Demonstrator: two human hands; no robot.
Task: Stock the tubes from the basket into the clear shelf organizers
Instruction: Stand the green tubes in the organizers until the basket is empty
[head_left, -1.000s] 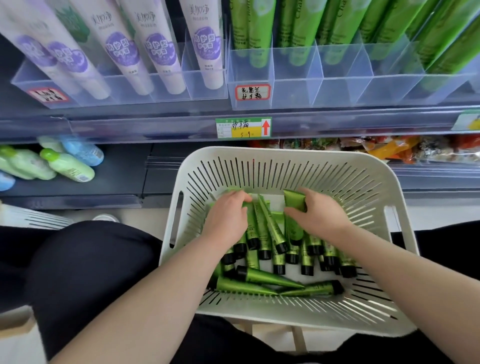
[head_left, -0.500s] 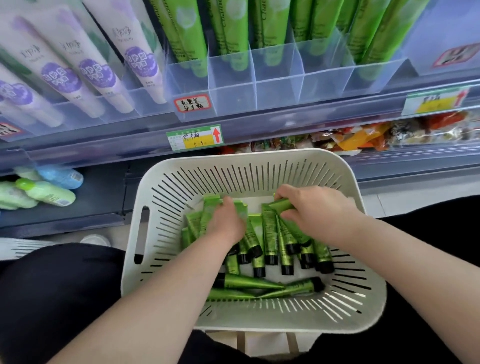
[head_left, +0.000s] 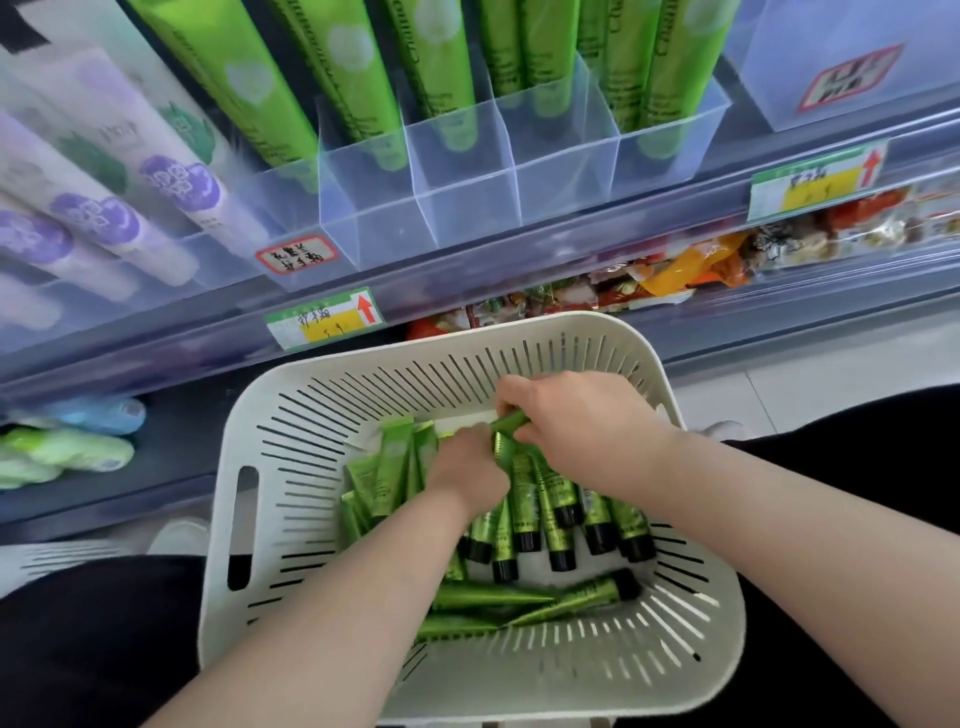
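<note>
Now my right hand (head_left: 576, 431) pinches a tube (head_left: 511, 422), ready to lift it from the basket (head_left: 311, 467); left hand (head_left: 465, 470) sits among others, grip hidden.

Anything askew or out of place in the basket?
Minor: a few green tubes lie crosswise at the near end of the basket; the others run lengthwise. No spill or damage visible. Right hand grips one tube.
</note>
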